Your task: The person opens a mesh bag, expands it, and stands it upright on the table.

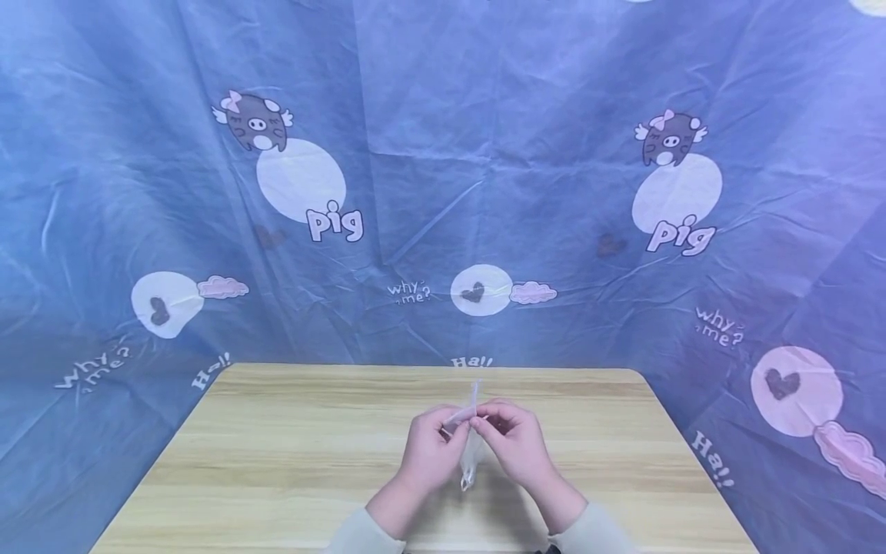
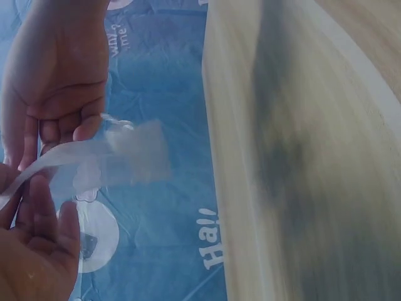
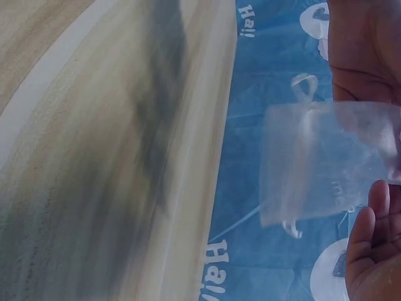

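Note:
A small sheer whitish bag [image 1: 471, 446] with thin ribbon-like loops hangs between the two hands above the table. My left hand [image 1: 431, 452] pinches its upper edge between thumb and fingers. From the other side my right hand [image 1: 515, 445] pinches the same edge, the thumbs nearly meeting. A narrow strip of the sheer material sticks up above the fingers. In the right wrist view the bag [image 3: 294, 163] spreads flat, with one loop at its upper edge and another at its lower edge. The left wrist view shows it [image 2: 147, 153] partly blurred. Anything inside it cannot be made out.
A light wood-grain table [image 1: 277, 454] lies beneath the hands, with their shadows on it. Behind and at both sides hangs a blue cloth backdrop [image 1: 429, 115] printed with pigs, clouds and lettering. Light sleeves [image 1: 367, 532] cover the forearms.

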Motion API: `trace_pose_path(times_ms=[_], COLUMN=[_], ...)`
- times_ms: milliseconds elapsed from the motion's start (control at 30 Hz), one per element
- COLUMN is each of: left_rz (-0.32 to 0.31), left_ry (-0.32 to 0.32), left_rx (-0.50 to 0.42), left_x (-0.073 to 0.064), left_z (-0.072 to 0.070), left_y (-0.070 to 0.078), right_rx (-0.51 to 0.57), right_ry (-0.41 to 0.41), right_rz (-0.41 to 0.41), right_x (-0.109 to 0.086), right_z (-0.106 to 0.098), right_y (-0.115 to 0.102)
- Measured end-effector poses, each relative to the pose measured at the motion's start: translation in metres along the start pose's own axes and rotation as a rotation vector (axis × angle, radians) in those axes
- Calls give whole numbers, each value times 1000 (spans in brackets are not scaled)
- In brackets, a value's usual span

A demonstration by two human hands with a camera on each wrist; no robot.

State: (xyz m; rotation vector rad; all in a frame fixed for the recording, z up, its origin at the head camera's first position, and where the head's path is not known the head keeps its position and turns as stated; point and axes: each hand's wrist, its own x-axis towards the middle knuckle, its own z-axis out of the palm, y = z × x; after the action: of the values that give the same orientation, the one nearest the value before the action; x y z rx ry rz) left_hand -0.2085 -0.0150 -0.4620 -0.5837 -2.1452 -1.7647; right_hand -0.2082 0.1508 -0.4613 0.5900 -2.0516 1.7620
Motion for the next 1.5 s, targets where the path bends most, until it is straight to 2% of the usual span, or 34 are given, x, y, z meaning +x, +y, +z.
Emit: trace_pose_path(times_ms=[133,267,367,467,533,600,700,767,867,967,1067,1200,1300,1367,1500], left_rz=[-36,-79,-78,-49,-44,-63,-148,-212,-256,-236,-205,-148,-125,-131,-152], left_ry=[-95,-149,-177,-187,-169,-117,-39,-6,6,18,21,-29,-60,-52,3], left_rx=[-70,-102,-114,-154,-205,-253,-308,-303,-248,-182,-169,-169,-160,-144,-116], left_x=[-1,-1,-1,-2,-2,-2,0,2,2,1,0,0,1,2,3], left_z=[-2,-3,-4,-5,-5,-5,-3,-1,2,4,5,5,4,5,7], left_y=[1,0,-1,-2,-3,-4,-3,-2,-2,-2,-3,-4,-4,-4,-6], right_rx=[-22,-36,-25,-33,-44,-52,-41,-35,-40,-54,-58,-26,-16,-28,-49], right_ry=[9,19,28,53,72,75,59,43,29,30,52,79,70,51,7], right_rz=[6,21,65,122,153,162,156,144,128,115,119,130,134,139,148], right_x=[0,0,0,0,0,0,0,0,-1,-1,-1,1,2,1,0], right_z=[-1,-2,-2,-1,-1,-1,-1,0,1,2,1,0,-1,0,1], right_y=[2,3,3,2,1,-1,-3,-3,-3,-2,-1,0,0,1,1])
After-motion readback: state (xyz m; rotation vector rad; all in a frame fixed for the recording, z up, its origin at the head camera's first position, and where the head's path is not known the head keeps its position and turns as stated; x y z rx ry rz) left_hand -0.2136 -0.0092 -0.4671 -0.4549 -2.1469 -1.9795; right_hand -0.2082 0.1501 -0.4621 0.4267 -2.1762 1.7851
